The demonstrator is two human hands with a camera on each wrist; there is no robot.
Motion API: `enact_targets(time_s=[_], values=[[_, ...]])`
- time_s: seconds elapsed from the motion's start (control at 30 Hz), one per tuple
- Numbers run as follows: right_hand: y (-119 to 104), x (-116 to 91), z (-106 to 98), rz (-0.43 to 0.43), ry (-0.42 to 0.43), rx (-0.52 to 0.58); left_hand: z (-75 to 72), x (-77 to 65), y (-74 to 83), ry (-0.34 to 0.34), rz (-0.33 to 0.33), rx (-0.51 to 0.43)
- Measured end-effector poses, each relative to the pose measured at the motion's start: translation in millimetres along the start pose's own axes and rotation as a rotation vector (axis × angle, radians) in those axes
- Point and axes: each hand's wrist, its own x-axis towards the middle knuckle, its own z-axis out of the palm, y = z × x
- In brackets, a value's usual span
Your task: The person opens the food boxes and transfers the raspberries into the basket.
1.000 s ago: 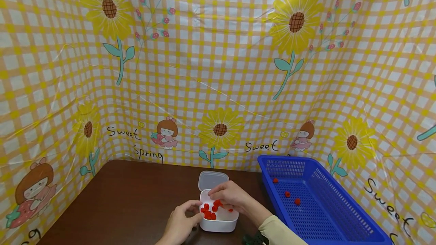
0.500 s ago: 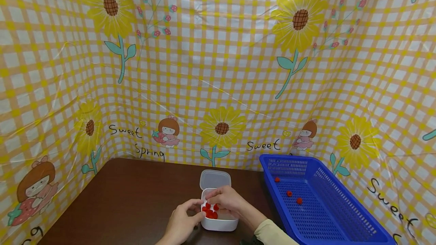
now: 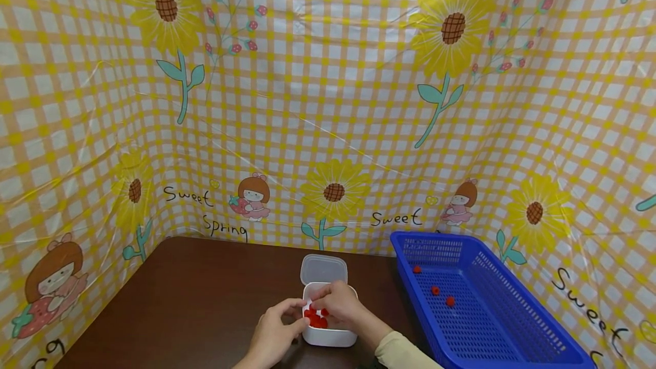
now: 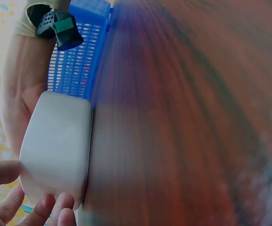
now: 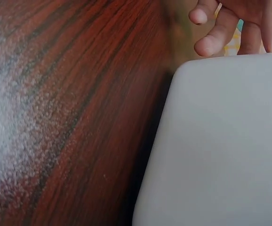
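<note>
In the head view, a white lidded box (image 3: 329, 338) stands on the table with its translucent lid (image 3: 324, 270) folded back. Small red raspberries (image 3: 315, 320) are gathered at its left side, several of them showing. My left hand (image 3: 277, 326) holds the box's left wall, thumb at the rim; the left wrist view has its fingers (image 4: 44, 207) at the box end. My right hand (image 3: 338, 302) reaches into the box with bent fingers, right by the raspberries. Its fingertips are partly hidden, so whether a raspberry is pinched there cannot be seen.
To the right stands a blue perforated basket (image 3: 484, 306) with three raspberries (image 3: 435, 290) near its left side. A dark wood table (image 3: 195, 300) lies beneath, enclosed by a checked flower-print cloth (image 3: 328, 101). A black wrist device (image 4: 60, 30) sits on the right sleeve.
My right hand has shifted slightly over the box's inside, and the raspberries that lay beneath it are now less visible. The left hand stays at the box's left side.
</note>
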Motion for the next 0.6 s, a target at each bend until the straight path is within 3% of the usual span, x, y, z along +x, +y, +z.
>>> enact_targets(time_s=[0.33, 0.6], values=[[3.6, 0.3, 2.5, 0.045, 0.042, -0.078, 2.0, -1.7, -1.3, -0.009, -0.02, -0.032], [0.7, -0.6, 3.0, 0.017, 0.058, -0.127, 1.1, 0.2, -1.1, -0.003, -0.003, -0.017]])
